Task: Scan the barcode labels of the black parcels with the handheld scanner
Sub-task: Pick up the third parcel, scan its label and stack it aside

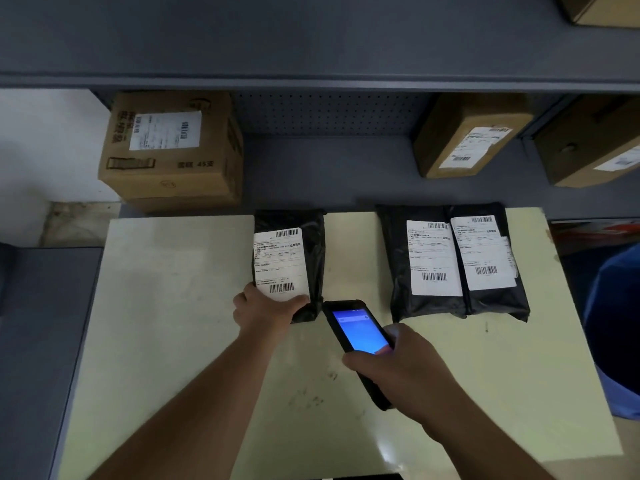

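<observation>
- So from my remote seat I'm looking at a pale table [173, 306] with three black parcels lying flat along its far edge, all label-side up.
- The left parcel [313, 261] is sitting on its own around the middle of the table's far side. My left hand [263, 311] is gripping its near-left corner, thumb lying over the bottom of the white label [280, 263], just under the lower barcode.
- My right hand [401, 367] is wrapped around the handheld scanner [360, 336], fingers closed round the body. The screen is glowing blue and facing up at me, and the scanner's far end is sitting just beside the near-right corner of that left parcel. Can't tell whether they're actually touching.
- The other two are off to the right as a pair: the middle parcel [398, 265] and the right parcel [519, 299] are lying side by side, edges touching or overlapping a bit, each showing barcodes at the top and bottom of its label.
- Behind the table a grey shelf [329, 161] is holding cardboard boxes, a big one [169, 150] far left and a couple more far right.
</observation>
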Demonstrator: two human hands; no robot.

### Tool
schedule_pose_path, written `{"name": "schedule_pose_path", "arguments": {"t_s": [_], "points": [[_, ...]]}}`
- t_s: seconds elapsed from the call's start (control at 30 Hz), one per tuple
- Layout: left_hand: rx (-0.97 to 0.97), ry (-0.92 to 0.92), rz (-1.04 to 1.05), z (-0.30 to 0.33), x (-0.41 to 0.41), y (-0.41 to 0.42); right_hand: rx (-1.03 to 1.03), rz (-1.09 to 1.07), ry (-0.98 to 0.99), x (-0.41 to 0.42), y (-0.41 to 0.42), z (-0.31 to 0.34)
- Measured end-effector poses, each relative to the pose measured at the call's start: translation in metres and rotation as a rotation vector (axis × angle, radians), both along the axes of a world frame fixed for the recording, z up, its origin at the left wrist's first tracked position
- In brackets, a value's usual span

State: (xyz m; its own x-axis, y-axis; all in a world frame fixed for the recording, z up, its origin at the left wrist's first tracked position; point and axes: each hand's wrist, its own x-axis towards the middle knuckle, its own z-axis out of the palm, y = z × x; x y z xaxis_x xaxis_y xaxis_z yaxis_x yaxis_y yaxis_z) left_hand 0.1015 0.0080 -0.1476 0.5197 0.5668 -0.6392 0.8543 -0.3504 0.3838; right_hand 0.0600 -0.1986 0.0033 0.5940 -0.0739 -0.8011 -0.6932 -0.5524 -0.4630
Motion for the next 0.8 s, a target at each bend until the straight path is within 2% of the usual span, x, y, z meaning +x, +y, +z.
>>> {"name": "schedule_pose_path", "arguments": {"t_s": [0.53, 0.8], "points": [[0.016, -0.044, 0.060, 0.013, 0.007, -0.025, -0.010, -0.009, -0.010, 0.001, -0.011, -0.001], [-0.231, -0.194, 0.236, 0.014, -0.003, -0.013, -0.026, -0.004, -0.035, -0.003, -0.020, 0.003]]}}
